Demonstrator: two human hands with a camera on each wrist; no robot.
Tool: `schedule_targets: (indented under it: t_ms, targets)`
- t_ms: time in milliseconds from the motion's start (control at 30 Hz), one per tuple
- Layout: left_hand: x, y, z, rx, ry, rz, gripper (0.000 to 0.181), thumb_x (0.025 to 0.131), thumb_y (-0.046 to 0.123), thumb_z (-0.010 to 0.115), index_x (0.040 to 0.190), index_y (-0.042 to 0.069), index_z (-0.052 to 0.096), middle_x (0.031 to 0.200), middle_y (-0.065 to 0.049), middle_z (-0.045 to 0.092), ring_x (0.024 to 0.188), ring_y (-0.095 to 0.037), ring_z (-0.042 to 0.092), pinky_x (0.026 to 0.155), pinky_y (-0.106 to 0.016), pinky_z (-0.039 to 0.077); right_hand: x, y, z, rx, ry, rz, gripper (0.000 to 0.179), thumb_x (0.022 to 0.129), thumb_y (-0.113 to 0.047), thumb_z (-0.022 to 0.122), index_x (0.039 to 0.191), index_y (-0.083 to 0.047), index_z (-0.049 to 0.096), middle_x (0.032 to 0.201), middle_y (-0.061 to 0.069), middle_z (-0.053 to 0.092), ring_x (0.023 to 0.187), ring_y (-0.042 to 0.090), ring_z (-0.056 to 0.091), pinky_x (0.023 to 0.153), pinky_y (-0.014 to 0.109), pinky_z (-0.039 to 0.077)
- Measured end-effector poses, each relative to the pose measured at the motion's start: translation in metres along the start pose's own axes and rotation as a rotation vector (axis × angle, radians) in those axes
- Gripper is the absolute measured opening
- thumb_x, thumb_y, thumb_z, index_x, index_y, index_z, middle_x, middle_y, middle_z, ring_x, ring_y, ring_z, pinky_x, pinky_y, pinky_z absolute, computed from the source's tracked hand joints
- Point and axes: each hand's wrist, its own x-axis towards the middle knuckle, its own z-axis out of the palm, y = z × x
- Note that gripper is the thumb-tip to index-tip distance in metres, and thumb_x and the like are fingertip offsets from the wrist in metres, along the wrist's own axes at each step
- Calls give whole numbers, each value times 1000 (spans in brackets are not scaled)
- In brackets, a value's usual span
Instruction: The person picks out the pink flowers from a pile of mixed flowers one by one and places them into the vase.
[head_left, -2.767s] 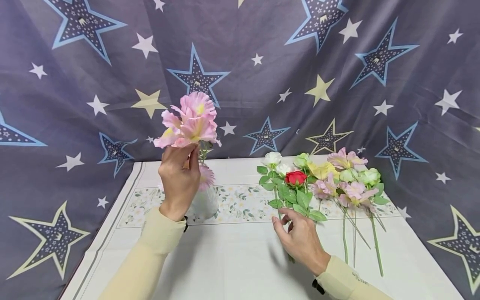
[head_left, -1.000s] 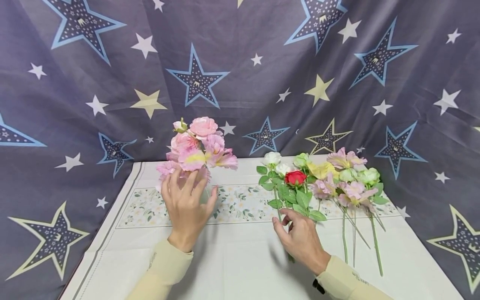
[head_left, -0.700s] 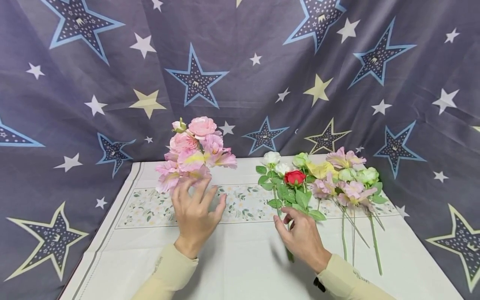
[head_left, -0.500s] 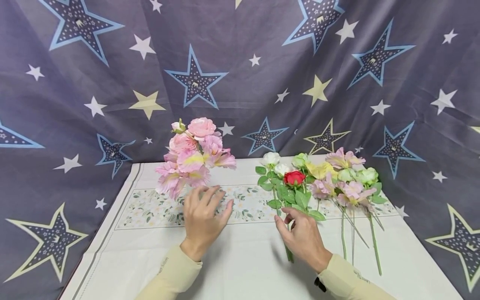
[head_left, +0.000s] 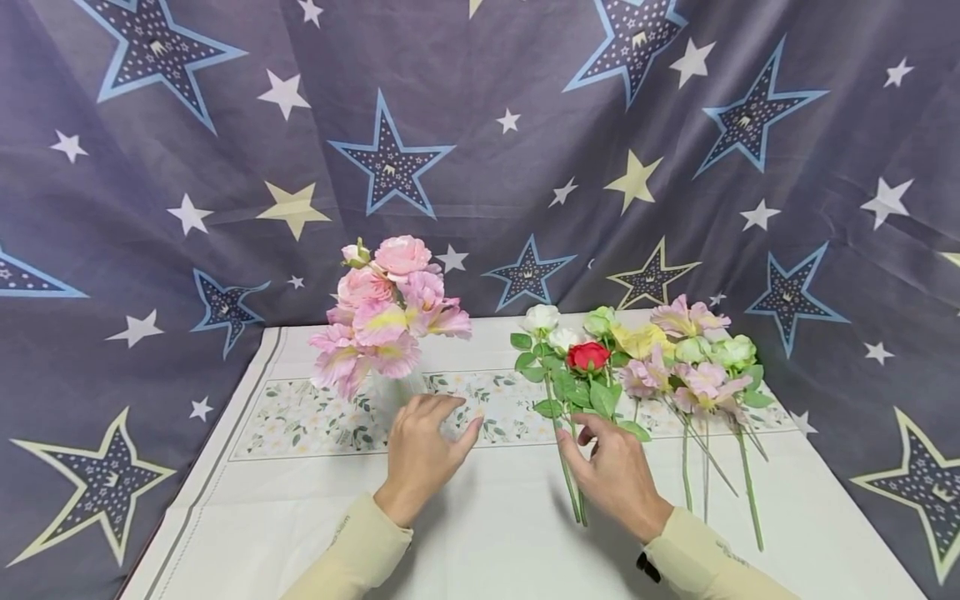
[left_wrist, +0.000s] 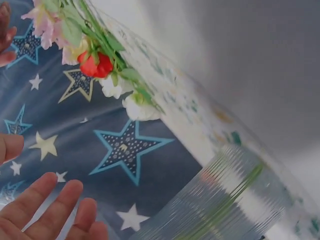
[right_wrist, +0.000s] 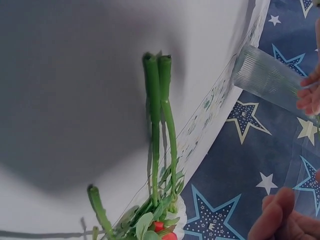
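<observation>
On our table [head_left: 487, 542]: loose flowers [head_left: 708, 383] lie right, a vase [right_wrist: 265, 75] stands left.
Vase: its pink flowers [head_left: 382, 321] might overbalance it if we knock them.
Left hand [head_left: 423, 450]: spread near it, holding nothing.
Right hand [head_left: 617, 479]: loosely parted, empty, by stems [right_wrist: 154, 100]; overlapping leaves [head_left: 603, 396] could snag if pulled.

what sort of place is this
Probably a small indoor craft or filming corner, though that's a guess: a star-patterned curtain hangs behind a white table, where pink flowers stand in a clear vase.
</observation>
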Motion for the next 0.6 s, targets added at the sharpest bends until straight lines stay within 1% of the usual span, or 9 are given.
schedule_targets:
  t_ms: [100, 200, 367, 467, 600]
  targets:
    - [-4, -2, 2, -15, -43, -50, 34, 78, 32, 88, 101, 9, 79, 99, -7, 78, 97, -30, 69, 84, -49, 55, 1, 2, -1, -13, -2, 2, 25, 91, -21, 77, 108, -3, 76, 73, -4, 63, 54, -2, 49, 49, 21, 43]
    - [-7, -3, 2, -19, -86, -97, 35, 78, 32, 89, 102, 9, 79, 101, -7, 77, 100, -31, 69, 86, -49, 55, 1, 4, -3, -31, 7, -17, 23, 90, -20, 78, 106, -3, 76, 73, -2, 65, 53, -2, 50, 49, 21, 44]
    - [-13, -6, 4, -8, -156, -156, 37, 81, 38, 87, 104, 11, 79, 105, -8, 77, 102, -32, 69, 89, -51, 54, 1, 10, -7, -62, 17, -35, 22, 89, -19, 79, 104, -3, 76, 72, 1, 65, 53, -1, 48, 51, 23, 44]
    - [-15, -7, 5, -4, -192, -180, 39, 81, 40, 86, 106, 10, 79, 107, -10, 76, 105, -33, 69, 90, -53, 53, 1, 13, -9, -73, 7, -12, 25, 89, -20, 80, 106, -3, 76, 72, 2, 65, 52, 0, 46, 50, 23, 43]
    - [-18, -9, 6, -3, -221, -197, 46, 80, 43, 87, 109, 9, 78, 110, -12, 76, 107, -34, 68, 92, -53, 52, 1, 16, -14, -81, -18, 24, 25, 91, -20, 78, 108, -2, 75, 74, 4, 67, 50, 0, 45, 48, 23, 42]
